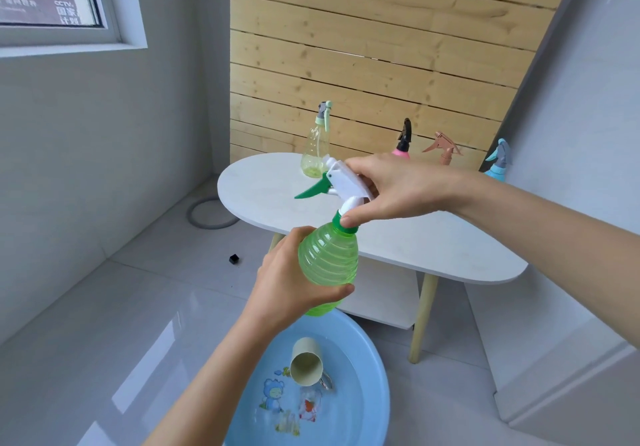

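A green ribbed spray bottle (pixel 329 262) is held in the air above a blue basin (pixel 367 393). My left hand (pixel 291 282) grips the bottle's belly from the left, thumb across its lower front. My right hand (pixel 391 189) holds the white spray head (pixel 343 178), with the thumb on the dark green screw collar (pixel 341 225). The green trigger points left. In the basin a beige cup (pixel 306 362) lies tilted in water.
A white oval table (pixel 415 237) stands behind, with a pale yellow spray bottle (pixel 316 147) on it. A pink bottle (pixel 402 144), a brown spray head (pixel 445 149) and a blue one (pixel 498 161) show behind my arm. A small black cap (pixel 234 259) and a hose ring (pixel 207 211) lie on the tiled floor.
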A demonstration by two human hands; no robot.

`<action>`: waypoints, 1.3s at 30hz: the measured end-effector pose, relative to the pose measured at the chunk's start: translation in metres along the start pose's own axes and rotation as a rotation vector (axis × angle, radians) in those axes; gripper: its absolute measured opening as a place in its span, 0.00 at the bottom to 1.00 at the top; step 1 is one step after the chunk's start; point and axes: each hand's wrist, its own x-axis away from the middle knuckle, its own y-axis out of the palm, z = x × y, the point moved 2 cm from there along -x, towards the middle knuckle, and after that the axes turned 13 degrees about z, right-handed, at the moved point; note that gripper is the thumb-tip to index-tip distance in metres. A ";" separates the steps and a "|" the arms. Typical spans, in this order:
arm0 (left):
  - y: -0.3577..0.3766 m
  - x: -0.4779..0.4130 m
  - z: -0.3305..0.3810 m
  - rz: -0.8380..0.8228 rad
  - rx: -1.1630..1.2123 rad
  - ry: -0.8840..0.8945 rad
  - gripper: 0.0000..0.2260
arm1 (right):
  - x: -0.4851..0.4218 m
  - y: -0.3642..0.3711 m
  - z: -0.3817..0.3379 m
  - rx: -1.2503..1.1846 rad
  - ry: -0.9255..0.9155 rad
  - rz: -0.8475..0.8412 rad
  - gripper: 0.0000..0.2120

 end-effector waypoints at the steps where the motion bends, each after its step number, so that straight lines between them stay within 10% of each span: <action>1: 0.000 0.000 0.000 0.004 0.001 -0.002 0.33 | 0.001 0.001 -0.001 -0.003 0.021 0.017 0.13; 7: 0.002 0.000 0.001 0.011 0.010 0.004 0.33 | 0.004 0.003 -0.001 0.004 0.141 0.074 0.43; 14: 0.000 0.001 -0.002 -0.021 0.036 -0.001 0.32 | -0.002 -0.023 0.025 -0.235 0.133 0.138 0.22; 18: -0.001 -0.001 -0.001 -0.023 0.052 -0.020 0.33 | 0.004 -0.017 0.022 -0.027 -0.077 -0.015 0.35; 30: -0.004 0.000 -0.002 -0.001 0.082 -0.028 0.30 | 0.003 -0.009 0.018 0.121 -0.040 0.334 0.24; 39: -0.003 0.001 -0.004 -0.005 0.058 -0.016 0.35 | 0.006 -0.017 0.014 -0.017 0.002 0.136 0.18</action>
